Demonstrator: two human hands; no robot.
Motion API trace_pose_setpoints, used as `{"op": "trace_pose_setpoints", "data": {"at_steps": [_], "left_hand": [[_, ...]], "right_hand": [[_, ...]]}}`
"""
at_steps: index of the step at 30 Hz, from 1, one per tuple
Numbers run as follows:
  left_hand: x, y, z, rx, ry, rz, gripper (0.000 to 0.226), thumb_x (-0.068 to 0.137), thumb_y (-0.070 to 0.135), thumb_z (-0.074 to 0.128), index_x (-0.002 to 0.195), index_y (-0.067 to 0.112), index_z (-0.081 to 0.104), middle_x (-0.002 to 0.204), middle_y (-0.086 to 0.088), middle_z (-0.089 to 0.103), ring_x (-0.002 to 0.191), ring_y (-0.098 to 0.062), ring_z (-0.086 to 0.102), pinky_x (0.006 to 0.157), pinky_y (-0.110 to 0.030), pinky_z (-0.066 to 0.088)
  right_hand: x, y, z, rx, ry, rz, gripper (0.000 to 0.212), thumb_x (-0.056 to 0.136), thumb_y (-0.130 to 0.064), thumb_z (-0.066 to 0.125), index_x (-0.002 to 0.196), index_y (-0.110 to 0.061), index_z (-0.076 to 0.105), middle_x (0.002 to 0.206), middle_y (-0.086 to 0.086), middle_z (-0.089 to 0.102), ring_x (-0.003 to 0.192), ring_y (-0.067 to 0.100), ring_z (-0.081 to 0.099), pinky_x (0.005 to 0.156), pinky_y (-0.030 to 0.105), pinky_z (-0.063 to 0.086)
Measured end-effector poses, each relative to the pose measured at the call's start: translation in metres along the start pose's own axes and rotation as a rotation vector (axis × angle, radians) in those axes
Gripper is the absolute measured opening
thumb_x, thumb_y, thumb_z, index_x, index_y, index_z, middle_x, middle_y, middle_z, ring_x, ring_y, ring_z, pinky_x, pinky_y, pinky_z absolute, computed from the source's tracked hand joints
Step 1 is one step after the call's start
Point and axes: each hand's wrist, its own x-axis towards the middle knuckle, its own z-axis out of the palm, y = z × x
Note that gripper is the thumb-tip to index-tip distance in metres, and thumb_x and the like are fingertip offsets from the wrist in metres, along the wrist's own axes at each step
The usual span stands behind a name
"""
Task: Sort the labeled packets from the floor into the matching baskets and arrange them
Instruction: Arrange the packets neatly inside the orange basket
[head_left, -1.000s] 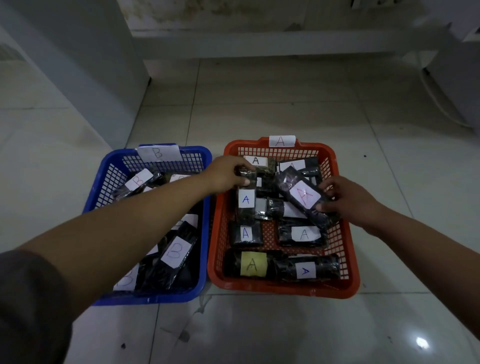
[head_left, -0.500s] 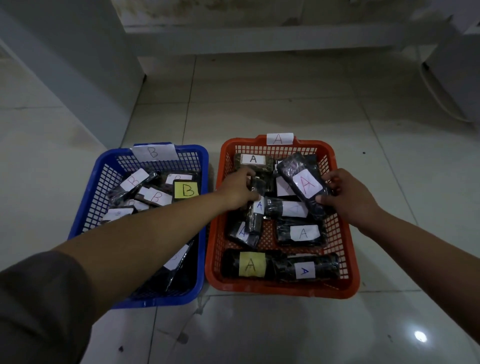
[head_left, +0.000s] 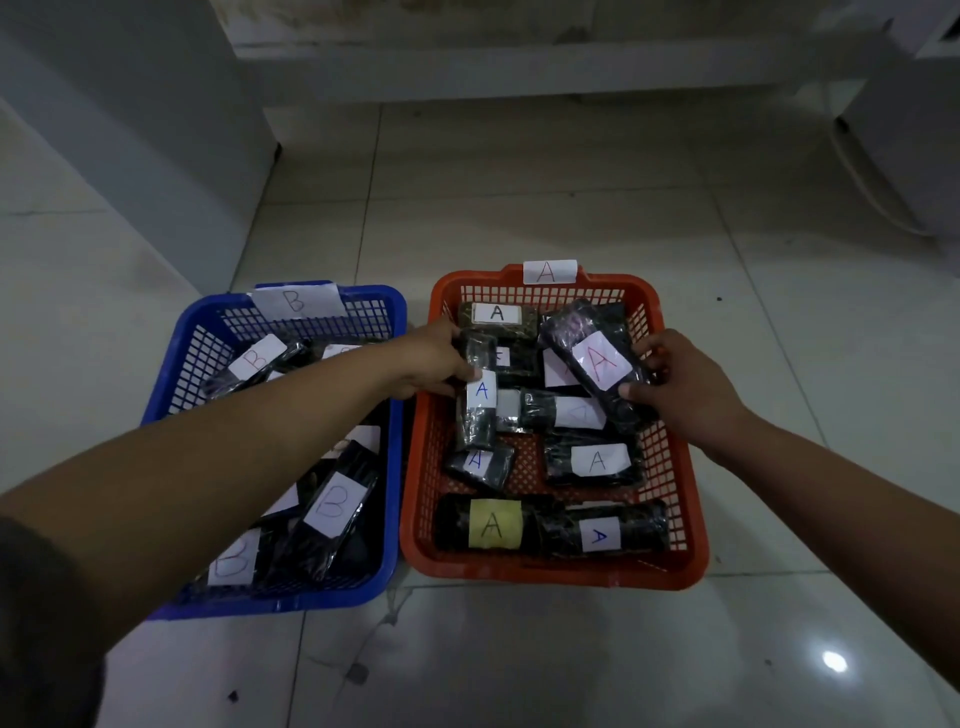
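Two baskets stand side by side on the tiled floor. The orange basket, tagged A, holds several dark wrapped packets with A labels. The blue basket, tagged B, holds several dark packets with B labels. My left hand reaches over the blue basket into the orange one and grips a packet with a blue A label. My right hand grips a longer packet with a red A label, held tilted above the other packets at the basket's right side.
A grey wall panel stands at the left behind the blue basket. A white ledge runs along the back. At the far right a white appliance stands with a cable beside it. Bare floor tiles lie around the baskets.
My left hand has shifted its blue-A packet to lie straighter along the orange basket's left side. My right hand has lifted the red-A packet slightly up and back. The view has moved a little.
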Motion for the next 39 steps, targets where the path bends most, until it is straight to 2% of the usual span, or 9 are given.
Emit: {"op": "trace_pose_setpoints", "data": {"at_steps": [4,9,14,17,22,29,32,35,39], "left_hand": [[-0.004,-0.011,0.0,-0.145,-0.072,-0.02,0.04,0.084,-0.002,0.062,0.121,0.01,0.052,0.118,-0.009,0.063,0.108,-0.023,0.061,0.091,-0.037,0.053],[-0.012,-0.016,0.015,0.29,0.044,0.182,0.042,0.084,0.01,0.066,0.121,0.016,0.047,0.113,0.0,0.056,0.106,-0.016,0.054,0.087,-0.03,0.045],[-0.017,0.003,0.019,0.343,0.041,0.373,0.038,0.092,0.008,0.054,0.129,0.016,0.052,0.124,-0.002,0.056,0.11,-0.016,0.054,0.089,-0.027,0.046],[-0.011,0.019,0.012,0.349,0.095,0.447,0.04,0.094,0.007,0.049,0.133,0.019,0.051,0.131,-0.004,0.055,0.116,-0.017,0.051,0.092,-0.026,0.041],[0.013,0.023,0.017,0.665,-0.005,0.415,0.042,0.093,0.01,0.054,0.134,0.017,0.05,0.133,-0.004,0.055,0.116,-0.014,0.051,0.091,-0.022,0.036],[0.024,0.012,0.03,0.536,0.084,0.472,0.032,0.094,0.001,0.047,0.118,0.014,0.061,0.126,-0.004,0.059,0.11,-0.014,0.053,0.086,-0.022,0.04],[0.026,0.007,0.031,0.641,0.08,0.497,0.032,0.092,0.001,0.048,0.114,0.016,0.065,0.124,-0.004,0.06,0.109,-0.015,0.055,0.085,-0.022,0.04],[0.023,0.002,0.032,0.785,0.045,0.532,0.032,0.094,0.009,0.047,0.122,0.015,0.062,0.126,-0.005,0.06,0.112,-0.018,0.055,0.089,-0.024,0.04],[0.014,-0.006,0.03,0.754,0.025,0.529,0.043,0.09,0.035,0.059,0.127,0.017,0.047,0.122,0.0,0.056,0.107,-0.013,0.053,0.088,-0.027,0.044]], "right_hand": [[-0.004,-0.01,0.003,0.145,-0.083,0.009,0.045,0.076,-0.013,0.074,0.111,-0.026,0.048,0.091,-0.002,0.059,0.084,0.016,0.059,0.07,0.03,0.047],[-0.006,-0.018,0.014,0.046,-0.15,-0.001,0.046,0.075,-0.014,0.075,0.112,-0.026,0.05,0.097,0.005,0.063,0.089,0.022,0.062,0.08,0.039,0.052],[-0.006,-0.016,0.01,0.044,-0.098,-0.001,0.045,0.076,-0.012,0.073,0.114,-0.023,0.051,0.09,-0.006,0.058,0.09,0.019,0.059,0.079,0.033,0.048],[-0.007,-0.012,0.004,0.046,-0.026,-0.002,0.046,0.077,-0.01,0.071,0.118,-0.02,0.052,0.102,-0.004,0.056,0.091,0.018,0.056,0.076,0.028,0.041],[-0.005,-0.01,-0.004,0.136,0.097,0.015,0.042,0.078,-0.01,0.069,0.115,-0.02,0.052,0.108,0.0,0.059,0.093,0.022,0.06,0.081,0.038,0.051],[-0.008,-0.002,0.001,0.105,0.066,0.018,0.043,0.077,-0.011,0.071,0.114,-0.023,0.052,0.11,0.002,0.06,0.095,0.023,0.06,0.086,0.04,0.049],[-0.007,-0.002,0.002,0.085,0.059,0.012,0.044,0.078,-0.011,0.07,0.116,-0.023,0.051,0.112,0.002,0.061,0.093,0.02,0.058,0.083,0.035,0.048],[-0.005,-0.004,0.001,0.091,0.068,0.011,0.044,0.079,-0.011,0.069,0.118,-0.022,0.051,0.115,0.004,0.061,0.093,0.019,0.057,0.081,0.034,0.047],[-0.005,-0.003,0.001,0.092,0.079,0.011,0.044,0.079,-0.012,0.069,0.119,-0.021,0.051,0.117,0.004,0.061,0.093,0.019,0.057,0.082,0.034,0.047]]}}
